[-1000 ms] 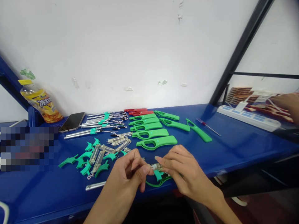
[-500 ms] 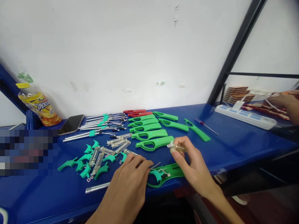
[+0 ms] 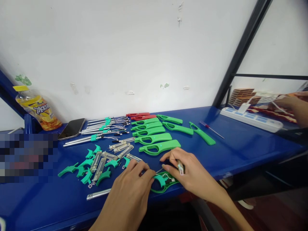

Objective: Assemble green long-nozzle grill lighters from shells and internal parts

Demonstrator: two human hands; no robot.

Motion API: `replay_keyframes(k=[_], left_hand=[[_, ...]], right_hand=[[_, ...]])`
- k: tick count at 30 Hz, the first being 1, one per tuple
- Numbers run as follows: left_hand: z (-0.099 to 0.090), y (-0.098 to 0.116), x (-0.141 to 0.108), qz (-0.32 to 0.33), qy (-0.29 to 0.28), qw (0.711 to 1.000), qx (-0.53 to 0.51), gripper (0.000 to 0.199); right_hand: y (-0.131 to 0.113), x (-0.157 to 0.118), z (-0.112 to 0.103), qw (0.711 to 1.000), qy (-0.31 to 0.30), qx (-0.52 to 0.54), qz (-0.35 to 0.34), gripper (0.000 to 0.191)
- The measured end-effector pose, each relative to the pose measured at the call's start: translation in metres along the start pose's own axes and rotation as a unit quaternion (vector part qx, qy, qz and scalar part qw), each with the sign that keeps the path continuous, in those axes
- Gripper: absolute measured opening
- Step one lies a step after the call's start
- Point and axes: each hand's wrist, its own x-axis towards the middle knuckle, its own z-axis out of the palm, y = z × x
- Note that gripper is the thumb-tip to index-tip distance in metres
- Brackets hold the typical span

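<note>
Fingers of the right hand curl around a clear cartridge over an open green shell holding a teal trigger, at the blue desk's front edge. The left hand arches palm-down, fingers bunched at the shell's left end, their grip hidden. Both hands cover its ends; green handles lie beyond.

Tabletop: smooth, glossy blue. Lighter handle shells, 6 o'clock: green plastic, low sheen. Fuel reservoirs, 8 o'clock: clear, shiny plastic. Lighter tube, 7 o'clock: bright, smooth metal. Phone screen, 9 o'clock: glossy, glass-like. Wall, 12 o'clock: matt, flaked.
</note>
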Motion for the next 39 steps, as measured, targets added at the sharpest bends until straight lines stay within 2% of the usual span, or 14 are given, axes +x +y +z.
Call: replay_keyframes(k=[7, 17, 25, 30, 39], left_hand=[[0.004, -0.002, -0.002, 0.002, 0.016, 1.000, -0.009, 0.039], [0.009, -0.003, -0.004, 0.000, 0.031, 1.000, -0.002, 0.027], [-0.002, -0.005, -0.007, -0.029, -0.026, 0.999, 0.038, 0.032], [-0.004, -0.007, -0.009, -0.028, -0.042, 0.998, 0.041, 0.034], [-0.003, -0.004, -0.007, -0.006, -0.051, 0.994, 0.092, 0.061]], right_hand=[[-0.003, 0.000, -0.003, 0.999, -0.033, 0.005, 0.007, 0.038], [-0.004, 0.001, -0.007, 0.998, -0.064, -0.006, 0.020, 0.037], [-0.001, 0.002, -0.006, 0.998, -0.044, 0.042, 0.003, 0.041], [-0.006, 0.000, -0.008, 0.998, -0.030, 0.058, -0.010, 0.044], [-0.010, -0.001, -0.011, 0.985, -0.113, 0.063, -0.118, 0.047]])
